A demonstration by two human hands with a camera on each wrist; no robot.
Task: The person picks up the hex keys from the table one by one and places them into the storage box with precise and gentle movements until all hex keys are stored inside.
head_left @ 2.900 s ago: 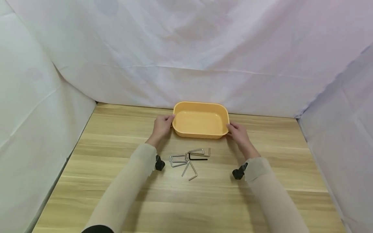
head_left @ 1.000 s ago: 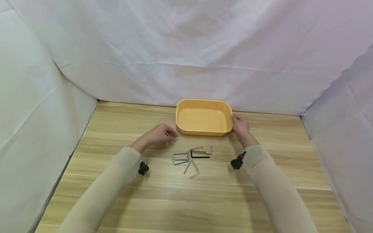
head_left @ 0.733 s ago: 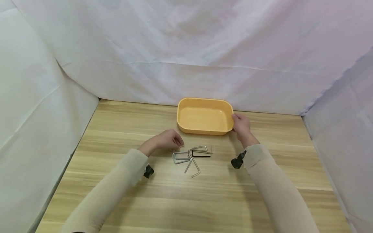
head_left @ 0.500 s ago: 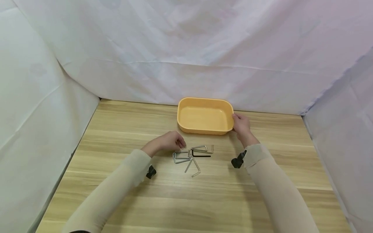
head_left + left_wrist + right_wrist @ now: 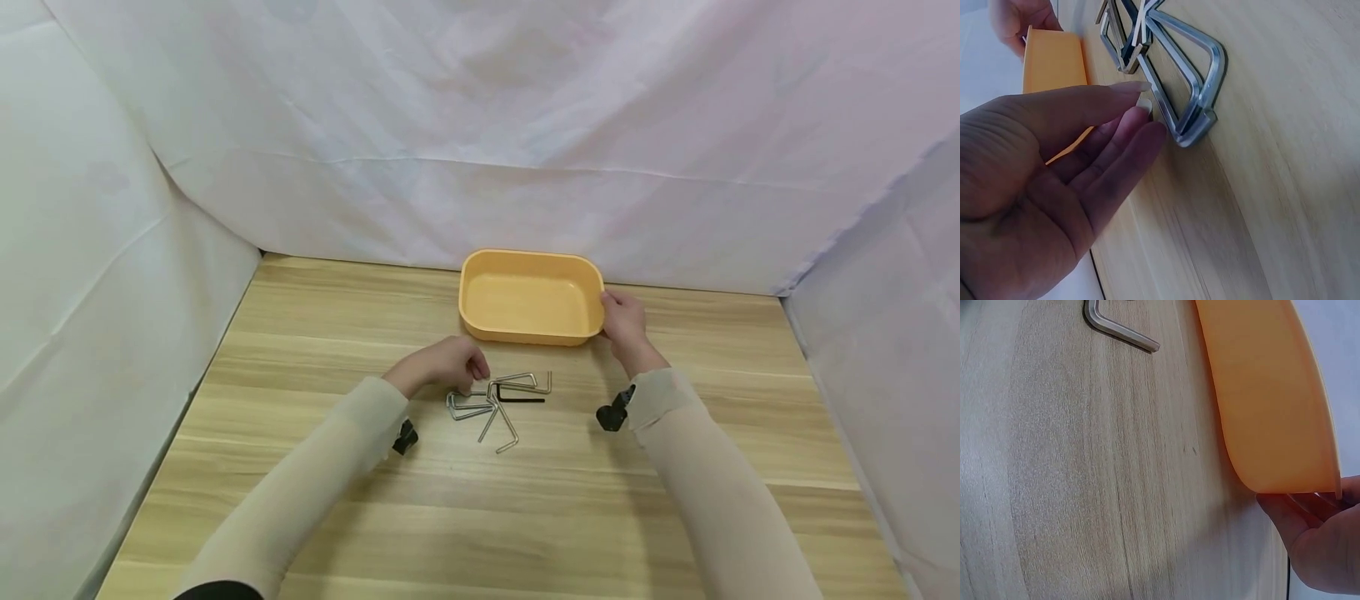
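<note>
White sheets hang on three sides of a pale wooden worktop [image 5: 315, 317]. Nearest, both sleeves come in from 6 o'clock, each with a small black camera at the wrist. At the middle of the worktop lies a loose heap of hex keys [image 5: 495, 400], bent silver ones overlapping and one black key [image 5: 517, 399] at the heap's 3 o'clock side. The left hand [image 5: 442, 367] sits at the heap's 9 o'clock edge, fingers gently curved and together, their tips right at the bend of the nearest silver key [image 5: 1194, 119]; the left wrist view shows the fingertips [image 5: 1144, 103] just beside that key, and whether they touch it I cannot tell. The hand holds nothing. Farther off, toward 12 o'clock, a shallow orange tray [image 5: 468, 312] stands near the back sheet. The right hand [image 5: 622, 321] rests at the tray's 3 o'clock end, its fingers curled against the rim [image 5: 1329, 481], steadying it.
</note>
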